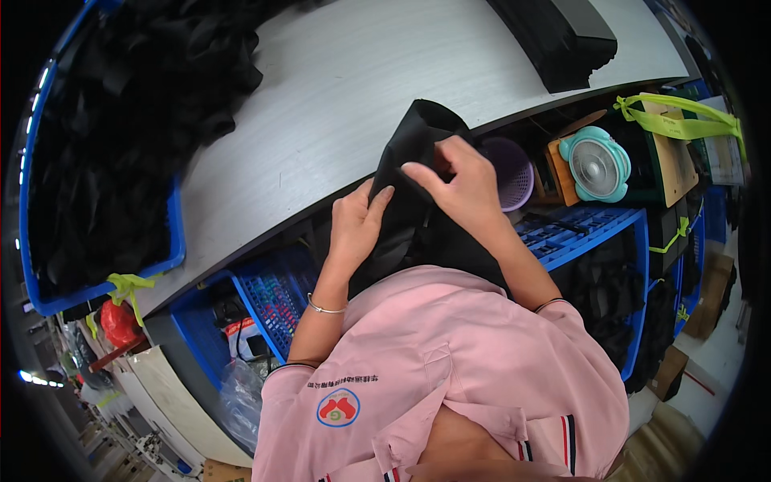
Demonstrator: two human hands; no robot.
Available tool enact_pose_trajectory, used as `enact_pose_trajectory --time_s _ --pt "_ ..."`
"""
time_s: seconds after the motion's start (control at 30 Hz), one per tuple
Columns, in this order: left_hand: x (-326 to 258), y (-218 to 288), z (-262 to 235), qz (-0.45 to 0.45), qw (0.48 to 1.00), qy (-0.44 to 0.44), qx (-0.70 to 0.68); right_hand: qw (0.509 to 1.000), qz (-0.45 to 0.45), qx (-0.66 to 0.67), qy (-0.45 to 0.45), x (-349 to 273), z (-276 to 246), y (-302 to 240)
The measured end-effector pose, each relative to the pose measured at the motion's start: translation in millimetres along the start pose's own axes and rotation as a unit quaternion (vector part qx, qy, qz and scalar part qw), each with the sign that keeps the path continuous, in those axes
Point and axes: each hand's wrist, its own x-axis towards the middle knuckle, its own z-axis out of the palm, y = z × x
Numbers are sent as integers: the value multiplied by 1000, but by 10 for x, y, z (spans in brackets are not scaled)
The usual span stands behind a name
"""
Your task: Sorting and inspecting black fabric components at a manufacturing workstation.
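A piece of black fabric [411, 140] hangs in front of my body at the table's near edge, its upper part folded into an open loop. My left hand [359, 223] pinches the fabric's left edge between thumb and fingers. On the other side, my right hand [466, 183] has its fingers curled at the inside of the fold, with the thumb pointing left across it. Some fingertips of that hand are hidden by the cloth. Below my hands the dark cloth drops towards my lap.
A blue crate [178, 233] heaped with black fabric pieces [144, 120] stands left on the pale table [297, 104]. A black stack [566, 40] lies at the far right. Beyond my right hand are a purple basket [514, 173], a teal fan [596, 164] and a blue crate [586, 233].
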Motion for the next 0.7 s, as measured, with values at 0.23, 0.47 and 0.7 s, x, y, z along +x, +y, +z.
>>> enact_pose_trajectory --time_s 0.23,0.47,0.7 --pt "138 -630 -41 54 997 -15 53 671 87 689 -259 117 -233 -245" --pt "173 -359 -40 -172 909 -16 -379 939 97 329 22 570 -531 -67" --pt "221 -360 -143 -139 889 -30 -436 863 328 310 -228 139 -244 488"
